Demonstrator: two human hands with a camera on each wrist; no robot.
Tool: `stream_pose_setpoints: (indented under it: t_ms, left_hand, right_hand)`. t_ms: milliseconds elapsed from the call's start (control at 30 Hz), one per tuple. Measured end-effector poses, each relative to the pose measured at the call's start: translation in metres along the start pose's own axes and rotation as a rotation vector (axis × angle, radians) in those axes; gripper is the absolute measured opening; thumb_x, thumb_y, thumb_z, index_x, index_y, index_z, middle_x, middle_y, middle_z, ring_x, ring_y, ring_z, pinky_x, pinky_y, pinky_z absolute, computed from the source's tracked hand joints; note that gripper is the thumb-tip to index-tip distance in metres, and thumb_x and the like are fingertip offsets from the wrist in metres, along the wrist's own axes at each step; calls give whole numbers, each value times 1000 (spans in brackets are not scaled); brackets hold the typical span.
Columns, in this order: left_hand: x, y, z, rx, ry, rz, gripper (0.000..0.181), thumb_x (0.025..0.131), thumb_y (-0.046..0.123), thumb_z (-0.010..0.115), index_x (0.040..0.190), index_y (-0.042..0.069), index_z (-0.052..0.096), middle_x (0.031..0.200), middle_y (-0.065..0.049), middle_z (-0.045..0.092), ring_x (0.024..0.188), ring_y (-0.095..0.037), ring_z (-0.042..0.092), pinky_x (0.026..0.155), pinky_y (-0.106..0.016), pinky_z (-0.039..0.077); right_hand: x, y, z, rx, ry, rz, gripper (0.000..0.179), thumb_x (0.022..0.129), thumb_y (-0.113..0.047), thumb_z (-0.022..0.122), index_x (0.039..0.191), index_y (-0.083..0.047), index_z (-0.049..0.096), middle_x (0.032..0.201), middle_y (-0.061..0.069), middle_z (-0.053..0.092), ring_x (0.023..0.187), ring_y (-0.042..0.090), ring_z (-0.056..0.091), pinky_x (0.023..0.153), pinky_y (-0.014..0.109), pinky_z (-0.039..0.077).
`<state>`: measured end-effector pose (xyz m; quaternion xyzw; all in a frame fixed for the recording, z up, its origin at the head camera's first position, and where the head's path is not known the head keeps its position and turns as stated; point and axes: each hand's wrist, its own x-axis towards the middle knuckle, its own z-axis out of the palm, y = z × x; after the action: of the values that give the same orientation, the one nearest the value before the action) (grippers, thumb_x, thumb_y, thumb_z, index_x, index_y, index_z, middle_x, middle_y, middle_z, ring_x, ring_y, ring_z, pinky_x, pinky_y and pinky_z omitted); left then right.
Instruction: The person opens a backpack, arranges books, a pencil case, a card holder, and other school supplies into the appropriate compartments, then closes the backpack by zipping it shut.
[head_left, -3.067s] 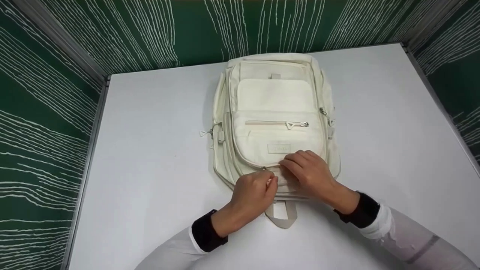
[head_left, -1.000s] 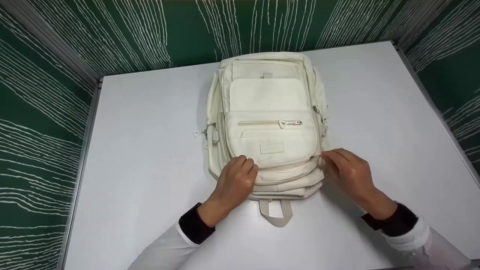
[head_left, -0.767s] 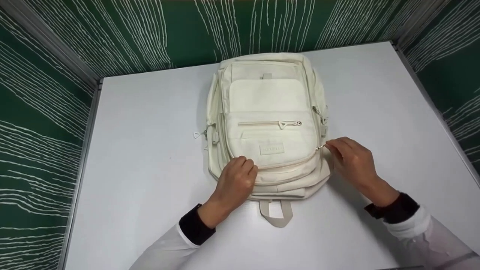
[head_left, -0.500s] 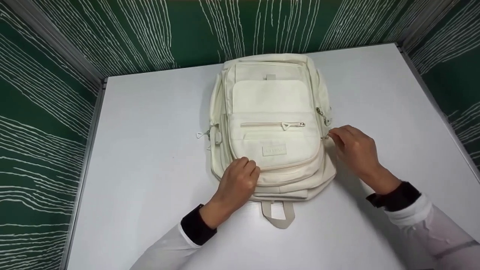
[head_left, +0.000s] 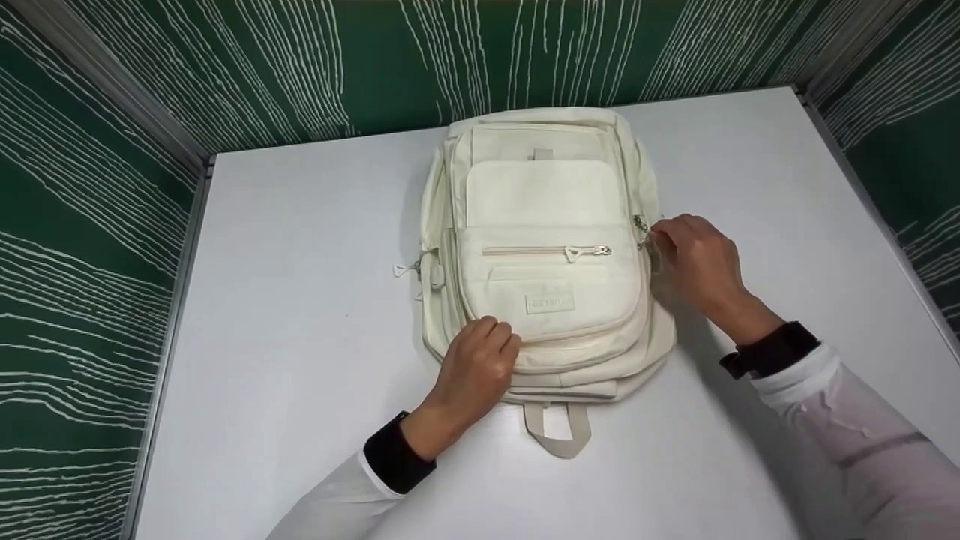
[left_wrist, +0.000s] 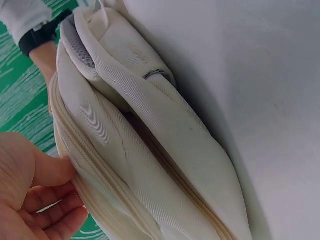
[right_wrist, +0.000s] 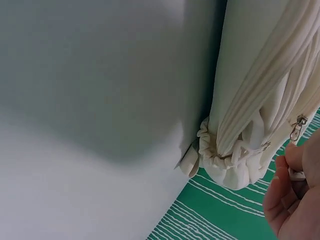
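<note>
A cream backpack (head_left: pixel 546 193) lies front side up on the white table, its carry loop (head_left: pixel 564 448) toward the person. My left hand (head_left: pixel 480 364) pinches the lower left edge of its front pocket. In the left wrist view, thumb and curled fingers grip the fabric (left_wrist: pixel 87 192) beside a zip. At the backpack's right side, my right hand (head_left: pixel 701 262) pinches a zipper pull. The right wrist view shows its metal slider (right_wrist: pixel 300 121) just beyond the fingertips, with a bit of white pull tab (right_wrist: pixel 297 175) showing between the fingers.
A short horizontal zip with a triangular pull (head_left: pixel 574 254) crosses the front pocket above a stitched label (head_left: pixel 550 303). Another triangular pull (head_left: pixel 401 269) sticks out on the left side. Green walls with white streaks (head_left: pixel 390 67) stand behind and beside the table (head_left: pixel 300 300).
My right hand has drawn the zipper pull from the pocket's bottom edge round the corner and up the right side. My left hand moved left onto the pocket edge and has stayed there since.
</note>
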<state>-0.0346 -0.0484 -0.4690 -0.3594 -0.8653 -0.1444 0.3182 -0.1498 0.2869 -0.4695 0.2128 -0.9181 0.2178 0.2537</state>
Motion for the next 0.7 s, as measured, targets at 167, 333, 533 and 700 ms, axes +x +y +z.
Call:
stream_pose_setpoints:
  t_ms: [167,333,533,700]
  left_hand:
    - [0,0,-1,2,-14,6,18,84,-15,65,76,1,69,75,-6,58,72,-20,56,67,-29,48]
    - [-1,1,-1,-9,-25,2,17,85,-14,66,77,0,71,76,-7,60,72,-20,55,67,-29,48]
    - [-2,4,1,15,-36,29,14,86,-11,68,79,1,71,78,-6,61,74,-20,56,67,-27,47]
    - [0,6,1,22,-36,31,14,86,-10,72,79,2,72,77,-5,61,73,-18,55,67,-27,46]
  right_hand:
    - [9,4,9,-11,-8,46,5,96,0,73,99,4,73,89,21,70,79,40,65,54,55,51]
    - [15,4,15,-26,-16,62,7,99,-4,71,99,3,73,88,20,70,77,40,64,53,55,51]
    - [15,3,17,-33,-25,94,8,99,-6,71,99,2,74,87,20,70,76,39,64,54,55,51]
    - [16,3,17,-32,-27,122,9,100,-6,69,99,1,74,88,20,70,77,39,65,55,57,51]
